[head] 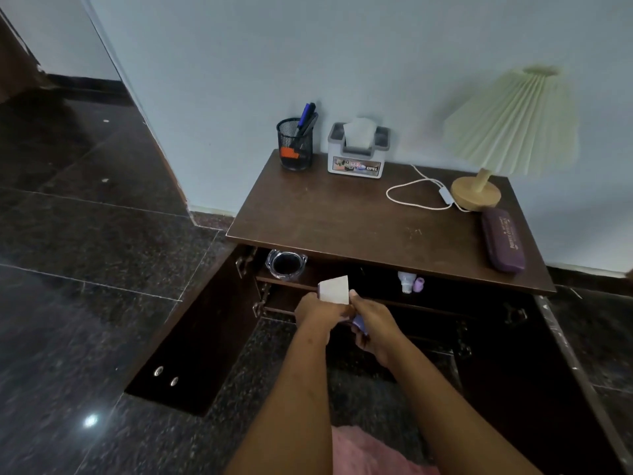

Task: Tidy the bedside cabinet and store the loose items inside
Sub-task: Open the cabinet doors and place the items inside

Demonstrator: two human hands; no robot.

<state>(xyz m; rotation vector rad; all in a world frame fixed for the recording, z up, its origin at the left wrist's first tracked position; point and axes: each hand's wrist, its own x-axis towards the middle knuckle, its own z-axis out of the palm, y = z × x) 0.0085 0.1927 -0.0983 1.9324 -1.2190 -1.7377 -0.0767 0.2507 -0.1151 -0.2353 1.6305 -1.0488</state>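
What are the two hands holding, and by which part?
A small pale box: the left hand grips its lower left edge, the right hand its lower right; the top stands free.

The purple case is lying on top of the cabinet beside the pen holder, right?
Not quite. In the head view the purple case lies on top of the cabinet beside the lamp base, not the pen holder.

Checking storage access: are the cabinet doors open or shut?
Open: the left door and right door swing outward, exposing the glass ashtray inside.
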